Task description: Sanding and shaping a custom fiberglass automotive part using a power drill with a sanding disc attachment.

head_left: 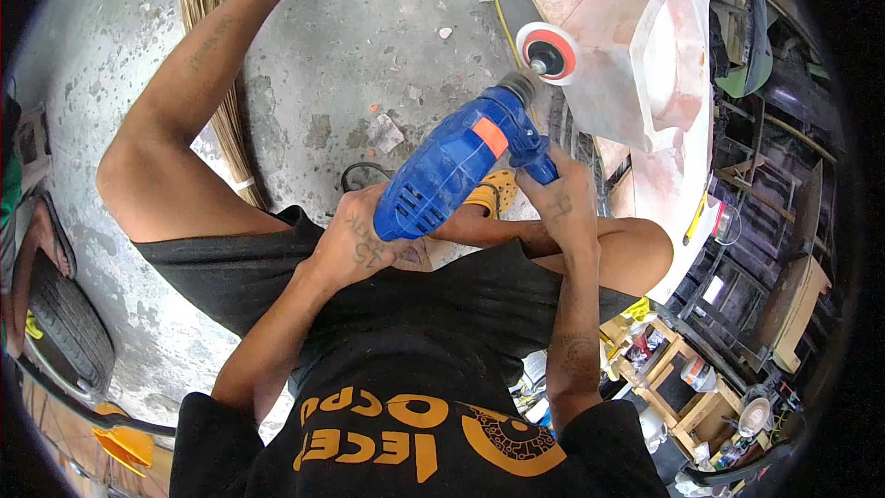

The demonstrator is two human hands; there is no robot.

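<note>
A blue power drill [447, 166] with an orange patch is held between my two hands above my lap, its nose pointing up and to the right. My left hand [355, 235] is wrapped round its rear grip. My right hand [560, 198] grips the blue side handle [536, 164] near the chuck. A round disc pad [546, 53], white with a red ring and black centre, is fitted in the chuck. It overlaps the left edge of a curved, dusty white-and-pink moulded panel [622, 46]; whether they touch I cannot tell. The trigger is hidden by my left hand.
A stick broom [221, 111] lies beside my left leg. A yellow cord [502, 14] crosses the concrete floor near a scrap of sandpaper-like sheet [385, 133]. A tyre [69, 323] stands at the left. A wooden rack [678, 378] with tins and clutter is at lower right.
</note>
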